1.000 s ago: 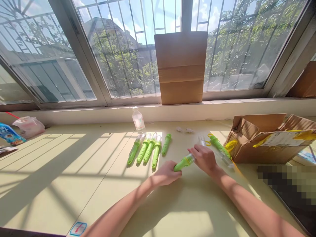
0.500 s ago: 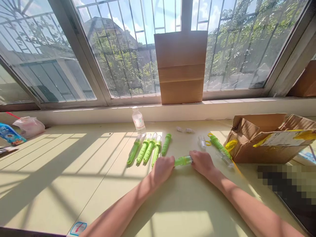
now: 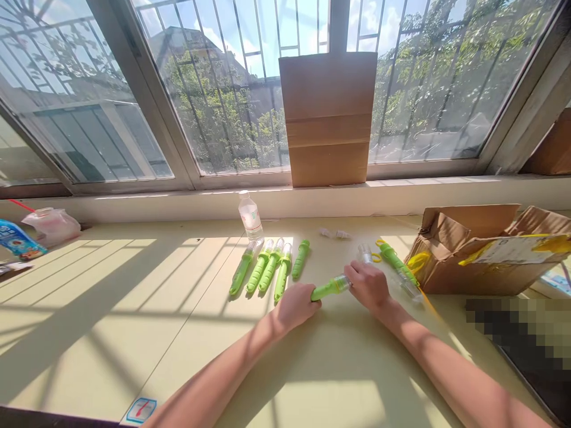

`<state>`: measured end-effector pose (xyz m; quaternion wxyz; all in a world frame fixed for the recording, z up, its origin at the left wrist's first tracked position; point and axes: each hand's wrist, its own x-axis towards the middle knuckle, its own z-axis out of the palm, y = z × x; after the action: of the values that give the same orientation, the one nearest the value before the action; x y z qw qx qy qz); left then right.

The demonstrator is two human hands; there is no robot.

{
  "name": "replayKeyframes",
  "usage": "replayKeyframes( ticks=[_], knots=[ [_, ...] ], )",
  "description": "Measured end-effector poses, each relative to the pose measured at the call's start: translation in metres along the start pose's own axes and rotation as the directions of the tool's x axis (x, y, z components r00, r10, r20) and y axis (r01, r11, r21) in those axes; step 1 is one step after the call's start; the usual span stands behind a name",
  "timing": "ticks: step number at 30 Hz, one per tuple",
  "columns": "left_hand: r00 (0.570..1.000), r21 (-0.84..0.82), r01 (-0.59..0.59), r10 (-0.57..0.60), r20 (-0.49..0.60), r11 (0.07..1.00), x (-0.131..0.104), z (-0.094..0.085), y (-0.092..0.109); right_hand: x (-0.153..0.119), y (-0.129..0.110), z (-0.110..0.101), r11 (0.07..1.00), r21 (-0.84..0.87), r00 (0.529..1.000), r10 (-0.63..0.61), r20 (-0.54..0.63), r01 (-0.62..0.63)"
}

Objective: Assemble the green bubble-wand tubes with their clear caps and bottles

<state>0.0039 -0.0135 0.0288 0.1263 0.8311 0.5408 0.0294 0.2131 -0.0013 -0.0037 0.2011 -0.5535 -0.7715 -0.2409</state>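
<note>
Between my hands is a green plastic tube (image 3: 328, 289) with a clear ribbed end, tilted up to the right. My left hand (image 3: 297, 306) is closed around its green end. My right hand (image 3: 368, 285) is closed on the clear end, whose tip the fingers hide. Left of my hands lie several similar green tubes with clear ends (image 3: 259, 270), side by side. Nearer my hands is a green tube without a clear end (image 3: 301, 260). Just beyond my right hand are a clear cap (image 3: 364, 252) and a yellow ring (image 3: 377, 258). Another green tube (image 3: 395, 261) lies right of them.
A water bottle (image 3: 250, 217) stands behind the tubes. Small clear pieces (image 3: 334, 233) lie toward the sill. An open cardboard box (image 3: 468, 276) is at the right, with a dark, blurred-out object (image 3: 513, 345) before it. A blue packet (image 3: 20, 241) and pink bag (image 3: 53, 226) are far left.
The held tube has tilted, its clear end rising toward the upper right. My right hand has moved up slightly and my left hand has turned, showing more of the green end.
</note>
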Motion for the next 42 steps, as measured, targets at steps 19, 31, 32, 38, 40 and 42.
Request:
replayKeyframes(
  ticks=[19, 31, 32, 38, 40, 42],
  knots=[
    [0.848, -0.656, 0.053, 0.313, 0.427, 0.753, -0.01, -0.017, -0.01, 0.001, -0.005, -0.006, 0.988, -0.076, 0.882, -0.152, -0.445, 0.133],
    [0.999, -0.025, 0.015, -0.014, 0.029, 1.0, -0.006, 0.004, 0.0, 0.004, -0.005, -0.015, 0.999, 0.019, 0.963, -0.051, 0.265, 0.047],
    [1.0, 0.044, 0.017, -0.016, -0.007, 0.999, -0.005, 0.004, -0.002, 0.005, -0.007, -0.017, 0.999, 0.029, 0.94, -0.032, 0.34, 0.024],
    [0.999, 0.139, 0.012, -0.005, -0.053, 0.99, 0.001, 0.006, -0.003, 0.005, -0.011, -0.013, 0.996, 0.039, 0.89, 0.055, 0.452, -0.081],
    [0.998, 0.13, 0.0, 0.008, -0.063, 0.992, 0.001, 0.004, -0.002, 0.004, -0.009, -0.011, 0.997, 0.025, 0.928, 0.055, 0.367, -0.069],
    [0.999, 0.046, -0.024, 0.025, -0.023, 0.999, -0.001, -0.001, -0.003, 0.003, -0.006, -0.01, 1.0, 0.008, 0.97, 0.021, 0.241, -0.024]
  ],
)
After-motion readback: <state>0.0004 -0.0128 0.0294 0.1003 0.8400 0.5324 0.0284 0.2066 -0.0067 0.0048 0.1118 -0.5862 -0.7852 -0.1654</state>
